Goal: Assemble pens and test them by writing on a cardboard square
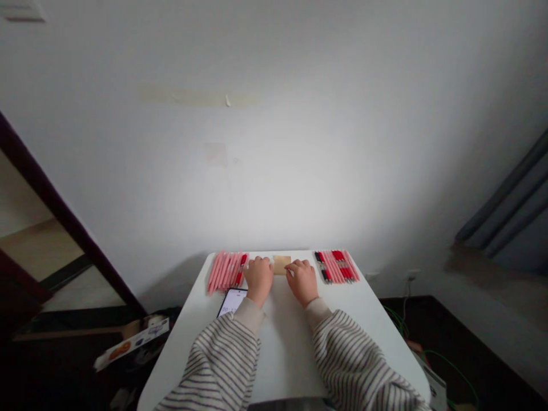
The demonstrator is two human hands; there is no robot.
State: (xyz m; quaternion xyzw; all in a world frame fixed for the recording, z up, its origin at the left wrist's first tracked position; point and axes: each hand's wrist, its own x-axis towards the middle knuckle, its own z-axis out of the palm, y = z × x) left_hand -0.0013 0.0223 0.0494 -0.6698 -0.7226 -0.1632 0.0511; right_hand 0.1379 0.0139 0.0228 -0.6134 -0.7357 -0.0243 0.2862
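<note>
A small tan piece of paper (281,264) lies at the far middle of the white table, between my two hands. My left hand (258,278) is at its left edge with the fingers curled in; its fingertips are hidden, so what they hold, if anything, does not show. My right hand (302,281) has thumb and forefinger closed at the paper's right edge. Just left of my left hand is a row of pink pens (222,270), with red ones (242,269) at its right end. A phone (232,301) with a lit screen lies beside my left wrist.
Another row of pink, red and black pens (337,266) lies at the table's far right. The white table (286,354) stands against a pale wall (282,142). Green cables (400,322) run along the floor at right; a printed box (137,342) is at left.
</note>
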